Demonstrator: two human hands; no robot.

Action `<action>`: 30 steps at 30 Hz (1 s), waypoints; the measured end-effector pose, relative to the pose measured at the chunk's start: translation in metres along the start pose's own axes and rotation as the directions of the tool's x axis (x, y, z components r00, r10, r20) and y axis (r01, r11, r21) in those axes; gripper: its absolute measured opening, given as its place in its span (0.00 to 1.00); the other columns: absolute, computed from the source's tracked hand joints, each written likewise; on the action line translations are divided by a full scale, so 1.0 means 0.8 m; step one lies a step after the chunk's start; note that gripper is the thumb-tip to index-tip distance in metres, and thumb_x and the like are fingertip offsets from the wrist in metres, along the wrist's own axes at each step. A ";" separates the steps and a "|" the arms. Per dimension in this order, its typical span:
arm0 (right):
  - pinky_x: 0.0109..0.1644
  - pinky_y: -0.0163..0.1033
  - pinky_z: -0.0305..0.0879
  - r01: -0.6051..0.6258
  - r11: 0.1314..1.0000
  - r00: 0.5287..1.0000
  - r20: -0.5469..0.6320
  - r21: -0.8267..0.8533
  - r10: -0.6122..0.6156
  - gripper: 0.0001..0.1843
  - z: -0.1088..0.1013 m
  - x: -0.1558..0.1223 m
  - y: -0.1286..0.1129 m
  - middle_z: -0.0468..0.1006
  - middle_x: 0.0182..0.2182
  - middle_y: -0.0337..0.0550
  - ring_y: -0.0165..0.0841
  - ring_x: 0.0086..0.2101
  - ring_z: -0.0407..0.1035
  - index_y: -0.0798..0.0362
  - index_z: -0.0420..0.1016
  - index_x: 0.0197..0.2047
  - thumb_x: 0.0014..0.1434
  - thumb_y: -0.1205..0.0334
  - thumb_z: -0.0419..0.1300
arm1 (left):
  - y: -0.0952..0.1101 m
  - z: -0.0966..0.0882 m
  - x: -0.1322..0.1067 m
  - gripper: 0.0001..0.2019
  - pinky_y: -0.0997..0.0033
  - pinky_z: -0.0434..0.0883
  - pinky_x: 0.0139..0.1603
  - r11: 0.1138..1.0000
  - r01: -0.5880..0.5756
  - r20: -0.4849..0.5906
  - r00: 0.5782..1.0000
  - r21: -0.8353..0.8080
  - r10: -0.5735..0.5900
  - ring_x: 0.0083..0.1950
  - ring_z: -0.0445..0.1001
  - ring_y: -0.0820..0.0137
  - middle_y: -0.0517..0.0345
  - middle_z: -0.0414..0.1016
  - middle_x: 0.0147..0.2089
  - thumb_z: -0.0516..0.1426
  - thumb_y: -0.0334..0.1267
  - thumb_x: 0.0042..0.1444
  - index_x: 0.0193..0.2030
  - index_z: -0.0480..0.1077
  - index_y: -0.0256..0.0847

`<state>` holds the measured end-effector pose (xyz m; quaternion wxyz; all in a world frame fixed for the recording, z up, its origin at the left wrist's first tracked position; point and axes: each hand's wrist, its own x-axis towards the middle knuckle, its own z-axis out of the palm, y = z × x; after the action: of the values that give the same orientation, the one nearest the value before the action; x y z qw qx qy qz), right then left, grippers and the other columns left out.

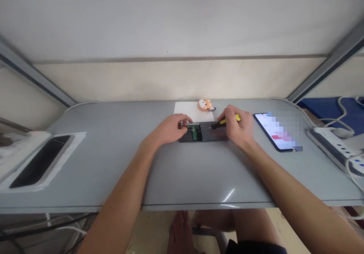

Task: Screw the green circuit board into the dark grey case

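Right now, a flat dark box [214,133] lies on the smooth, shiny gray tabletop [210,178], its green board [194,133] showing. At its nine o'clock end, the left hand [174,128] grips it with bent fingers. At three o'clock, the right hand [238,128] pinches a thin yellow-and-black tool [218,125]. A round orange trinket [205,105] sits at twelve o'clock.

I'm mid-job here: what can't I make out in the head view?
Head view: the tool's tip, too small and blurred against the dark case.
Head view: the middle of the tool's handle, hidden by the right hand.
Head view: the case's left end, partly covered by the left hand.
Head view: any markings on the circuit board, too small.
Head view: the power strip's right end, cut off by the picture's edge.
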<state>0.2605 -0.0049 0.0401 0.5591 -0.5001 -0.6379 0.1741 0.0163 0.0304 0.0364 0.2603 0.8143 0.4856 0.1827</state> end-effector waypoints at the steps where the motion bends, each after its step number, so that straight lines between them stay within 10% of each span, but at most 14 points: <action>1: 0.29 0.36 0.60 0.007 1.000 1.000 0.001 -0.011 -0.007 0.23 0.000 -0.001 0.000 0.71 0.20 0.38 0.30 0.24 0.65 0.51 0.73 0.22 0.69 0.57 0.52 | -0.001 0.000 0.001 0.19 0.67 0.71 0.38 1.000 -0.001 0.003 1.000 0.008 0.001 0.37 0.74 0.68 0.57 0.79 0.46 0.54 0.33 0.56 0.52 0.77 0.48; 7: 0.27 0.39 0.55 0.002 1.000 0.990 -0.138 -0.007 -0.003 0.24 -0.008 0.006 0.009 0.67 0.19 0.39 0.30 0.23 0.61 0.51 0.72 0.21 0.69 0.61 0.50 | -0.001 0.000 0.001 0.18 0.65 0.71 0.42 0.997 0.003 -0.008 1.000 0.076 -0.003 0.41 0.74 0.65 0.56 0.79 0.48 0.54 0.32 0.56 0.50 0.78 0.49; 14: 0.26 0.38 0.60 0.001 0.999 0.999 -0.050 0.053 0.002 0.24 0.004 -0.002 0.008 0.71 0.23 0.41 0.31 0.25 0.65 0.50 0.74 0.25 0.71 0.54 0.51 | 0.016 0.008 -0.001 0.14 0.53 0.63 0.69 0.973 -0.199 -0.027 0.979 0.117 0.204 0.64 0.68 0.57 0.57 0.78 0.54 0.59 0.35 0.59 0.52 0.77 0.48; 30: 0.27 0.43 0.59 0.133 0.991 0.988 -0.080 -0.009 -0.133 0.27 0.007 -0.010 0.009 0.71 0.22 0.44 0.34 0.24 0.66 0.48 0.72 0.22 0.72 0.49 0.50 | 0.009 0.020 -0.003 0.20 0.53 0.66 0.65 0.961 -0.276 0.088 0.958 0.008 0.274 0.62 0.71 0.56 0.59 0.77 0.60 0.64 0.45 0.58 0.58 0.74 0.54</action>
<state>0.2575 -0.0063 0.0281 0.5938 -0.4641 -0.6472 0.1148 0.0292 0.0214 0.0283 0.2450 0.8835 0.3579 0.1771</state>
